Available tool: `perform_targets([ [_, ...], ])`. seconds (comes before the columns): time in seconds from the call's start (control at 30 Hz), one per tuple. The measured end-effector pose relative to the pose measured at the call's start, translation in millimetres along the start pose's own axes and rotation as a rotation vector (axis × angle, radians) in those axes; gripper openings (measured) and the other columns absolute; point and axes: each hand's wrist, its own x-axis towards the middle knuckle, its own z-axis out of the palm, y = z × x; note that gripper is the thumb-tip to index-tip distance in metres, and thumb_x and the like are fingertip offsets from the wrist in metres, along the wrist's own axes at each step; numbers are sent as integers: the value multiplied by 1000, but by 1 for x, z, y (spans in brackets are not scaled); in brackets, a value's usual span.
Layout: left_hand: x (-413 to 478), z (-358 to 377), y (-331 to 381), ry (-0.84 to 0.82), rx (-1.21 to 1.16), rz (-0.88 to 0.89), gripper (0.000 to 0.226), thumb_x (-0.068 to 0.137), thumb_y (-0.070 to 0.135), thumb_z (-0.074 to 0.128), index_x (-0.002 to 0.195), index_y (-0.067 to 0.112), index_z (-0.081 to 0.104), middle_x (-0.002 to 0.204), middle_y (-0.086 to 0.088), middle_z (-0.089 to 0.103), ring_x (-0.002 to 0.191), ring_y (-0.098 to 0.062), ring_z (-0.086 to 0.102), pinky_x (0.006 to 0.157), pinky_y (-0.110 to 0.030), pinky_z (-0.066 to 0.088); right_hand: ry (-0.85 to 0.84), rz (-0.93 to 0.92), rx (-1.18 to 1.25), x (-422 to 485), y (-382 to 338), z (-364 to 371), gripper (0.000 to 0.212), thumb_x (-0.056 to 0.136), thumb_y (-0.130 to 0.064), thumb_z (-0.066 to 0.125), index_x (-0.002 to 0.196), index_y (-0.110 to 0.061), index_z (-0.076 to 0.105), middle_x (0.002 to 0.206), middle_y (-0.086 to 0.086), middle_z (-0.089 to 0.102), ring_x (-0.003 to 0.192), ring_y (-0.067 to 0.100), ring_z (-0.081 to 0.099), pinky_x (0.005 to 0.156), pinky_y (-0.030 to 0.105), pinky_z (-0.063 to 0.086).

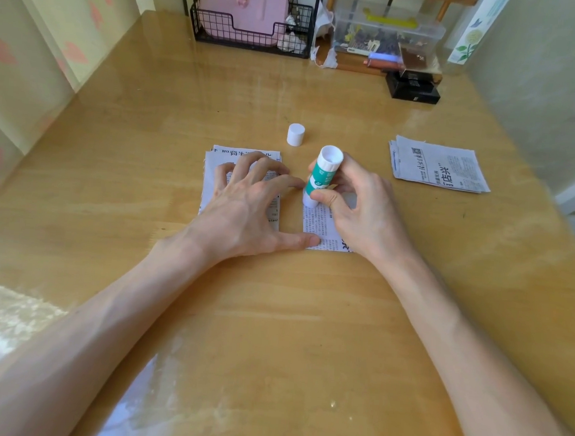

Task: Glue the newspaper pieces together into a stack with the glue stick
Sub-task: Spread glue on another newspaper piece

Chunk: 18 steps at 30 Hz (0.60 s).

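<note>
Head view: a glossy, honey-coloured wooden table (272,319) was seen, with both bare forearms stretched over it. At about 12 o'clock from the table's middle, a white cylindrical glue stick (321,176) with a teal label was gripped by the right hand (358,212), thumb and fingers curled round its barrel. It was tilted, and its lower end was pressed on the far left corner of a rectangular newspaper piece (322,228) of thin, densely printed paper. The near left corner of that piece was touched by the thumb of the left hand (246,201). The left hand's fingers were spread and arched, their tips pressed on a flat stack of newspaper pieces (214,168) lying just beside that piece at 9 o'clock. A short, round white cap (295,134) was stood upright at 1 o'clock from the stack, apart from it. A loose pile of cut newspaper sheets (442,167) was laid well apart at 3 o'clock. A black wire basket (251,35) and a clear plastic box (387,30) were set at the far edge.
</note>
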Motion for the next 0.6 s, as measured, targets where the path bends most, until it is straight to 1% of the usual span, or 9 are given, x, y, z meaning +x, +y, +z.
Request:
perform_targets([
  [0.07,0,0,0,-1,3,0,97,56,100,50,139,50,53,146,14,45,146,-14,23,109,-33,13,4,3,-7,1,0,1,22,97,-12,73,118,-11,67,100,-4,77,92,10,74,87,35,58],
  [0.23,-1,0,1,-11,-5,-8,100,55,100,50,141,48,51,147,14,44,147,-13,21,111,-33,12,7,12,-17,4,-1,1,21,97,-13,72,118,-14,66,99,-5,77,92,7,73,88,33,57],
  [0.37,0,-1,1,-19,6,-19,107,55,101,48,145,44,48,148,13,44,148,-14,22,116,-39,15,13,16,-33,6,-1,2,23,97,-13,72,120,-13,67,101,-5,77,93,9,72,89,32,56],
  [0.6,1,-1,1,-23,-6,-28,112,53,100,49,147,40,45,145,12,44,146,-13,24,116,-39,16,36,12,-39,10,2,4,22,96,-16,73,117,-11,66,100,-4,78,92,12,73,89,38,58],
])
